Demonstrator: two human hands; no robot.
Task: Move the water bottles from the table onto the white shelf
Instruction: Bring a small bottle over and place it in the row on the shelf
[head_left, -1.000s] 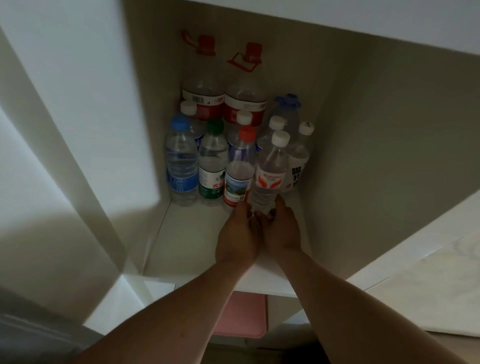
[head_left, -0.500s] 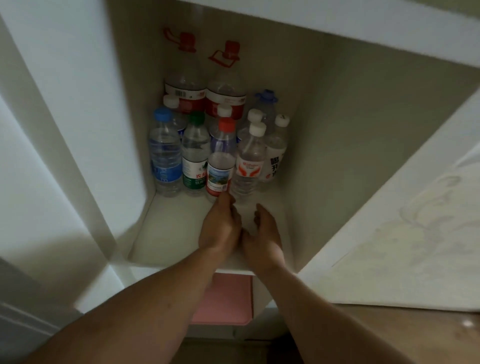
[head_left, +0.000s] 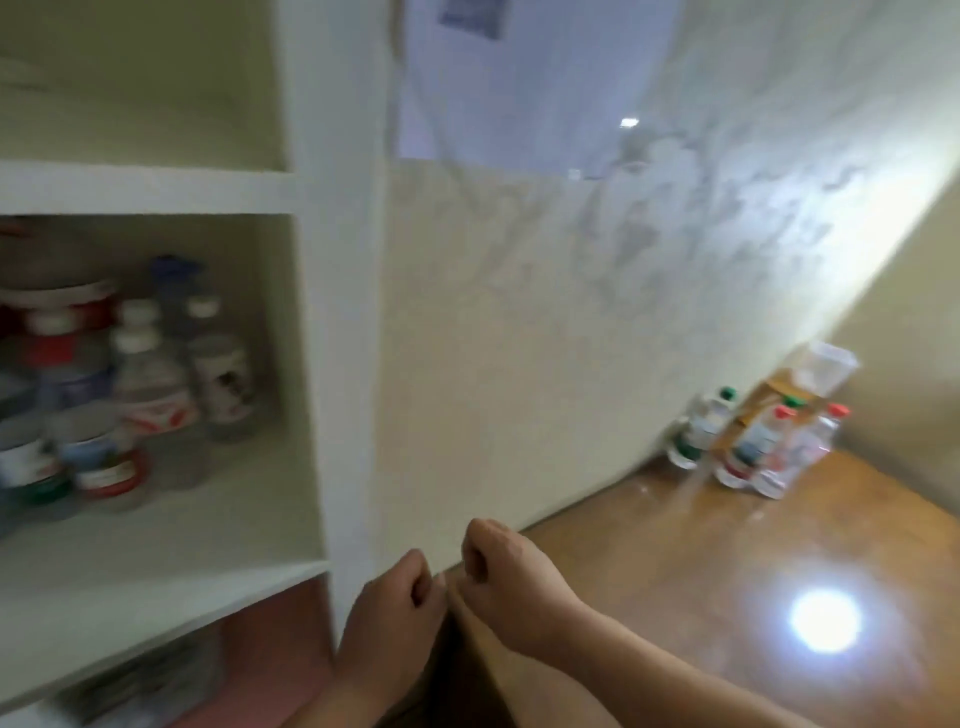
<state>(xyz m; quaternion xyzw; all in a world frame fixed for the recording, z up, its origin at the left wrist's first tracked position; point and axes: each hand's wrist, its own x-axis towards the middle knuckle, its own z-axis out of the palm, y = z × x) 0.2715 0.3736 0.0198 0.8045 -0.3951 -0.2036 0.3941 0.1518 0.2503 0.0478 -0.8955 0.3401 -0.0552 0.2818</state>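
Left hand (head_left: 397, 597) and right hand (head_left: 501, 569) are held curled, empty; shelved bottles (head_left: 150, 389) are seen left, table bottles (head_left: 753, 449) far right.

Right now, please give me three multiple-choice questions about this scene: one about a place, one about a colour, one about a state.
1. Where do the table bottles stand?
A. at the far end of the wooden table
B. right beside the hands
C. on the floor

2. Which cap colours do they show?
A. blue and yellow
B. green and red
C. only black

3. What do the left hand and the right hand hold?
A. one bottle each
B. one shared bottle
C. nothing

Answers:
1 A: they stand at the far end, well away from the hands.
2 B: a green cap and a red cap show.
3 C: both hands are curled and empty.
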